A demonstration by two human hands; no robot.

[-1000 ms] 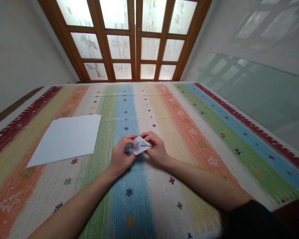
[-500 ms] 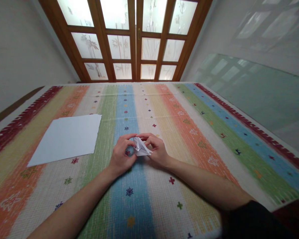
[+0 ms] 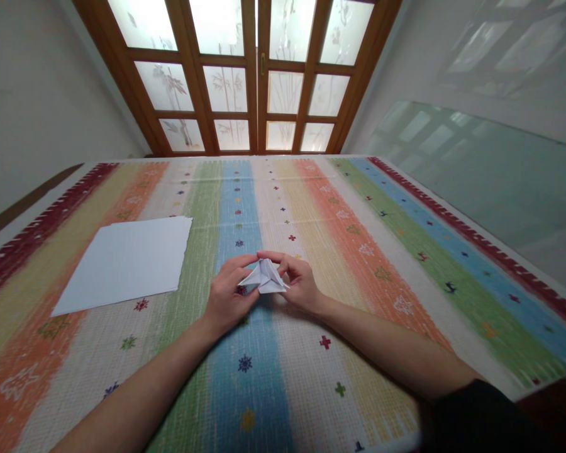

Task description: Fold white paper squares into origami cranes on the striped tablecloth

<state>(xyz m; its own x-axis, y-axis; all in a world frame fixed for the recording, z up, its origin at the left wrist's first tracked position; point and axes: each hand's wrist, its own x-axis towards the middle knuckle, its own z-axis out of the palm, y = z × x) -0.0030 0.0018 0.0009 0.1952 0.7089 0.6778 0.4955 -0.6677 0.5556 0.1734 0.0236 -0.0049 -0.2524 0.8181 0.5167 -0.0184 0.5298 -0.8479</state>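
A small white piece of folded paper [image 3: 266,277] is held between my two hands, just above the table's blue stripe. It has a raised peak in the middle and pointed corners to the left and right. My left hand [image 3: 230,290] pinches its left side, thumb below and fingers above. On the other side my right hand [image 3: 299,283] grips the right part, its index finger reaching over the top. The index fingertips almost meet behind the peak. Some of the paper's right edge is hidden by my fingers.
A stack of white paper sheets [image 3: 127,264] lies to the left on a striped tablecloth [image 3: 245,396]. Beyond the table's far edge stand wooden doors [image 3: 257,135] with frosted panes. A pale glass panel [image 3: 490,170] leans along the right wall.
The folded paper has been spread wider: a pointed flap now sticks out to the left, and the middle looks more open. Both hands stay in nearly the same place.
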